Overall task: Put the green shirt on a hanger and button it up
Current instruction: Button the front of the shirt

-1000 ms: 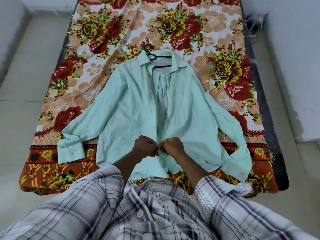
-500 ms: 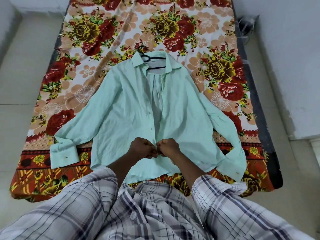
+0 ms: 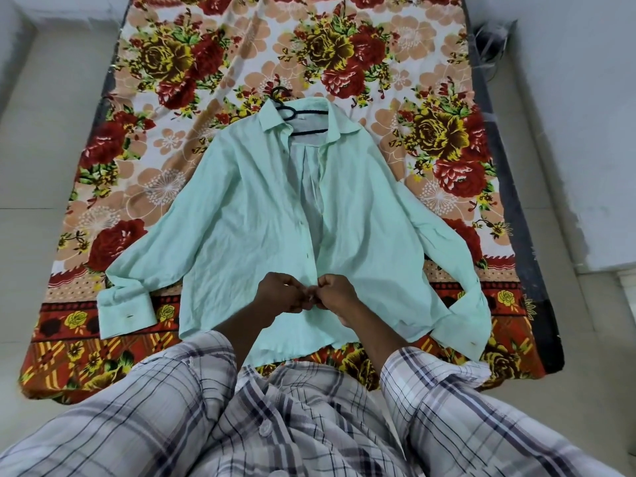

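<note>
The mint green shirt lies face up on the floral bedsheet, sleeves spread to both sides. A black hanger sits inside the collar, its hook poking out past the collar's top. The front is open from the collar down to my hands. My left hand pinches the left front edge low on the shirt. My right hand pinches the right front edge, and the two hands meet fingertip to fingertip at the placket. The button between them is hidden by my fingers.
The mattress lies on a pale tiled floor, with a white wall along its right side. Cables lie at the far right corner. My plaid sleeves and shirt front fill the bottom of the view.
Both hands stay pinched together at the same low spot on the placket. The camera view has shifted slightly; the shirt and hanger have not moved.
</note>
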